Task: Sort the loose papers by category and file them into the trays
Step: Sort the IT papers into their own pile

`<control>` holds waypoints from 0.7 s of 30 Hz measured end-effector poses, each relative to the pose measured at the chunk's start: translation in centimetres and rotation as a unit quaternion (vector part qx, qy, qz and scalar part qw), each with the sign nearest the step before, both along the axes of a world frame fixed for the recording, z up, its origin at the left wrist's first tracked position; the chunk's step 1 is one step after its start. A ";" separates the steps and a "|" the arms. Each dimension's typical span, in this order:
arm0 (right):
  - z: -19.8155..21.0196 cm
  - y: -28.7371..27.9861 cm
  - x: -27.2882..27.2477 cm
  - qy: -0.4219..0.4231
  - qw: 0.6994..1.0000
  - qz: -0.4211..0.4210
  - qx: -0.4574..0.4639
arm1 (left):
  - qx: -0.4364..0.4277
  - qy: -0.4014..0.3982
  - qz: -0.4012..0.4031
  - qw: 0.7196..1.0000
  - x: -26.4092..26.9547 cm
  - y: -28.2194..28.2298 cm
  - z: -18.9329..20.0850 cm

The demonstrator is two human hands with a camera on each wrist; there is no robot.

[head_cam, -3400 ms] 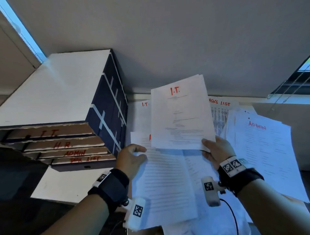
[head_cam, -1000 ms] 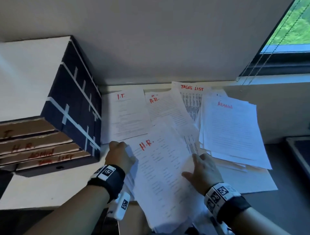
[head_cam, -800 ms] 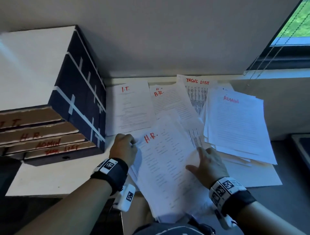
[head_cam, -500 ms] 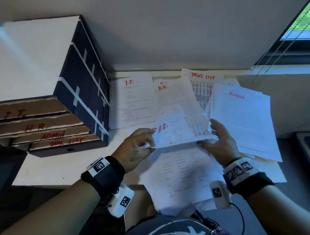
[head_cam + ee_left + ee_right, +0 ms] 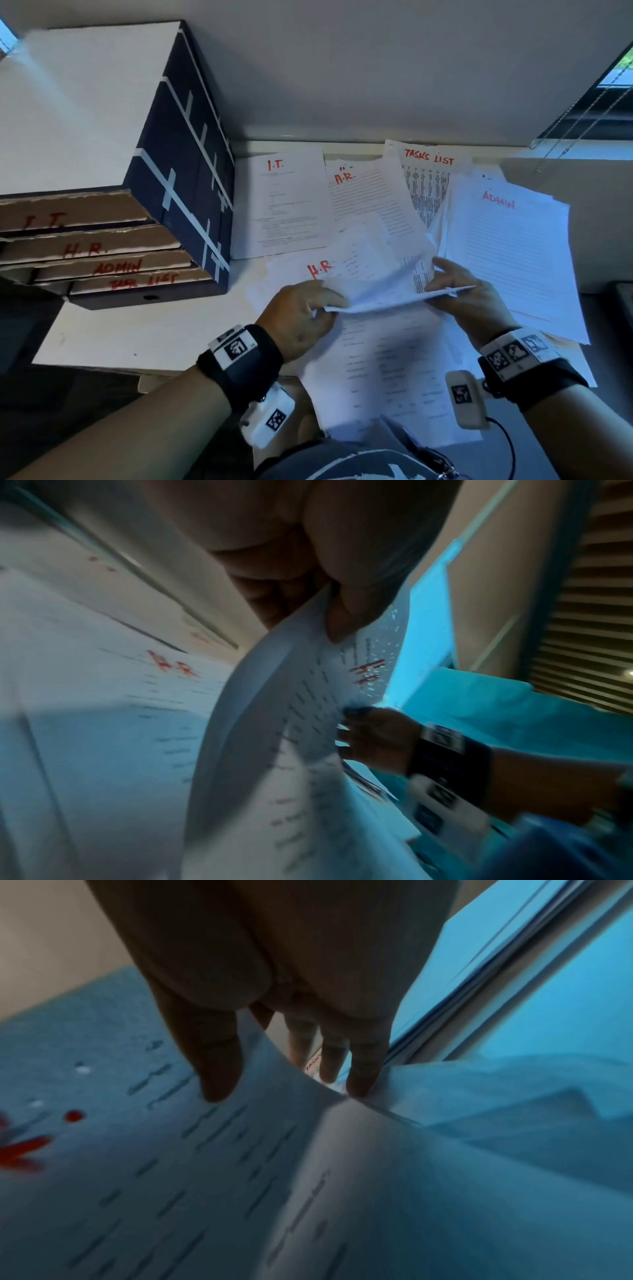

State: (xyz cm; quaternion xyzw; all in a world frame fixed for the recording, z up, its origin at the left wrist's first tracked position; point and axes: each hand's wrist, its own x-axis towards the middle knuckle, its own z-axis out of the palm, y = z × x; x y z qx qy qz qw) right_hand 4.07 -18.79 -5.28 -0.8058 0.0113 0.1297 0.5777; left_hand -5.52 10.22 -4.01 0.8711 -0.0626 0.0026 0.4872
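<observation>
Papers (image 5: 376, 284) held by two hands; four trays (image 5: 102, 253).

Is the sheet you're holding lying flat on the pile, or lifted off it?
Lifted. The left hand and right hand pinch the sheet at opposite edges; it bows above the H.R. pile.

Head camera looks down; both close wrist cameras share the lifted sheet (image 5: 380, 291).
</observation>
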 end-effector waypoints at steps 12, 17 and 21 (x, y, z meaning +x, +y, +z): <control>1.0 -1.6 0.4 0.093 0.962 -0.006 0.255 | -0.136 0.138 0.205 0.959 1.8 1.5 1.6; 0.1 -1.2 0.7 0.097 0.982 0.065 0.147 | 0.379 0.286 0.061 0.878 5.4 3.3 -0.1; 0.0 0.2 0.9 0.081 0.994 0.067 0.010 | 0.395 0.285 0.070 0.870 6.1 3.4 -0.1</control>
